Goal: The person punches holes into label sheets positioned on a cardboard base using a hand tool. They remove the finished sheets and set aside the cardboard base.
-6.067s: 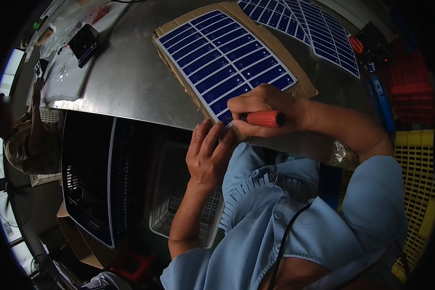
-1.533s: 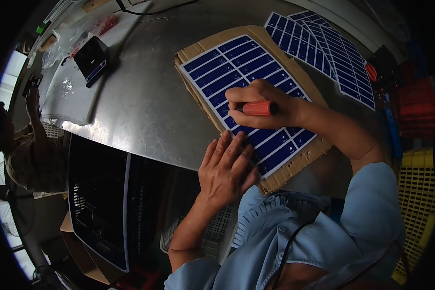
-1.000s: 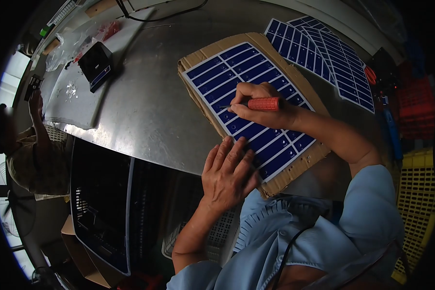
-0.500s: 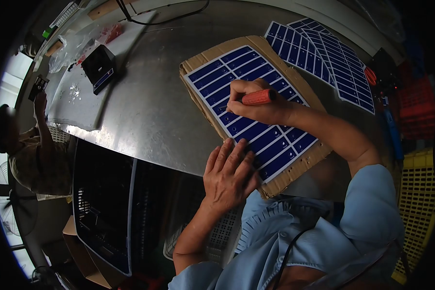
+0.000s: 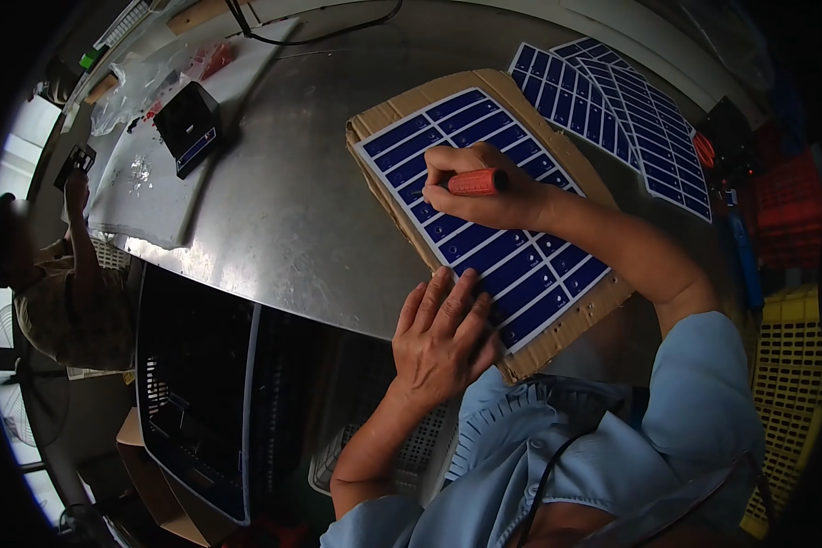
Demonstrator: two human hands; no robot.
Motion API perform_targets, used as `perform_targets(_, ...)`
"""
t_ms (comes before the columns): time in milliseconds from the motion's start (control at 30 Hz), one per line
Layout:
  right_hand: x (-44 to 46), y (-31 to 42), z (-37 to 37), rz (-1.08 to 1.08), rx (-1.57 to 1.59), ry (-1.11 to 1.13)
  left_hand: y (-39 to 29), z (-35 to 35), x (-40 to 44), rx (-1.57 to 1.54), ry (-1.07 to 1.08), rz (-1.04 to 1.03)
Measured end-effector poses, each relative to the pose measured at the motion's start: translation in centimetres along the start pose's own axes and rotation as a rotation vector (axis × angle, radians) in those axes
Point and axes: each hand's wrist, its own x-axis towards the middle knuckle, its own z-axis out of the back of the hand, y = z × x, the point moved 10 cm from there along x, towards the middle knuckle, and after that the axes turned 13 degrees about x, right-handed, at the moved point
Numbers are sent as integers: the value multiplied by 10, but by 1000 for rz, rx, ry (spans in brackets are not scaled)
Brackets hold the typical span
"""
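A sheet of dark blue labels with white borders (image 5: pixel 516 265) lies on a piece of brown cardboard (image 5: pixel 571 315). In my right hand (image 5: pixel 484 196) is a red-handled pointed tool (image 5: pixel 478 182); its thin tip is at a label near the sheet's left edge, and whether it touches is hard to tell. Small round marks show at the ends of several labels. My left hand (image 5: pixel 443 333) rests flat with fingers stretched out on the lower left edge of the sheet and cardboard.
More blue label sheets (image 5: pixel 653 119) overlap at the back right of the metal table (image 5: pixel 292 173). A black box-shaped part (image 5: pixel 187 128) stands on a pale board at the left. Below is a dark crate (image 5: pixel 196 393); another person (image 5: pixel 68 301) holds a small dark item at far left.
My right hand and the red-handled tool have moved slightly up and left over the sheet. The cardboard, sheet and my left hand appear a little further right and down.
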Motion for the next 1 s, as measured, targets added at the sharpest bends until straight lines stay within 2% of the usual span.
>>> perform_targets(133, 9, 0, -5, 3, -113, 54, -1, 1, 1, 2, -11, -9)
perform_targets(333, 3, -2, -1, -4, -27, 24, 0, 1, -1, 5, -24, 2)
perform_targets(400, 1, -9, 9, 26, 91, -122, 1, 2, 0, 6, -28, 7)
perform_targets(433, 1, -13, 13, -58, 123, -144, 0, 2, 0, 1, -29, 4)
perform_targets(567, 5, -16, 15, -54, 81, -151, -1, 2, -1, 8, -54, -24)
perform_targets(867, 16, -15, 10, -36, 59, -80, -1, 3, -1, 10, -54, -20)
perform_targets(1000, 29, -10, 2, -46, -44, 36, -1, 2, 0, 6, -42, -25)
